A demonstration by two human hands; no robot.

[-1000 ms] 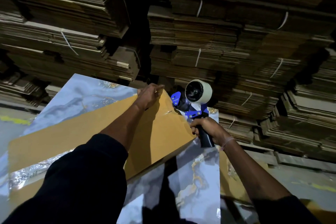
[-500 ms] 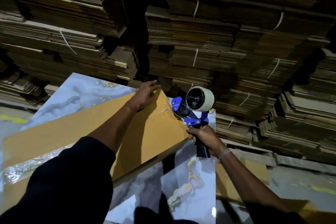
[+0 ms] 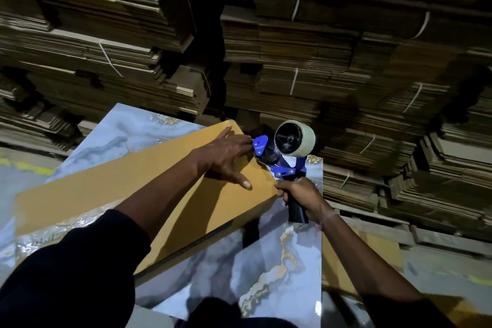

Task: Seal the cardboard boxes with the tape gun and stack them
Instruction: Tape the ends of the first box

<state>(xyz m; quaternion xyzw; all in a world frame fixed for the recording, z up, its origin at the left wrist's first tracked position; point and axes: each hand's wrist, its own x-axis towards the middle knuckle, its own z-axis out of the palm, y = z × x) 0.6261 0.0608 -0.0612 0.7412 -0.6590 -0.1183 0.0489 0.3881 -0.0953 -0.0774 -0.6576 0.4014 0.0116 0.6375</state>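
Box [image 3: 119, 194] long axis runs 8–2 o'clock; left hand [image 3: 226, 153] spread flat at far end, right hand [image 3: 298, 194] gripping tape gun [image 3: 282, 157] just at its 3 o'clock.

I have one view only, a wide-angle camera on the person's head, looking forward and steeply down over both forearms. It sits close above the work: the left hand [image 3: 226, 152] and right hand [image 3: 300, 194] fill the middle, with the cardboard box [image 3: 119, 194] under them. Toward the top I face bundled flat cardboard stacks [image 3: 292, 61], bowed by the lens.
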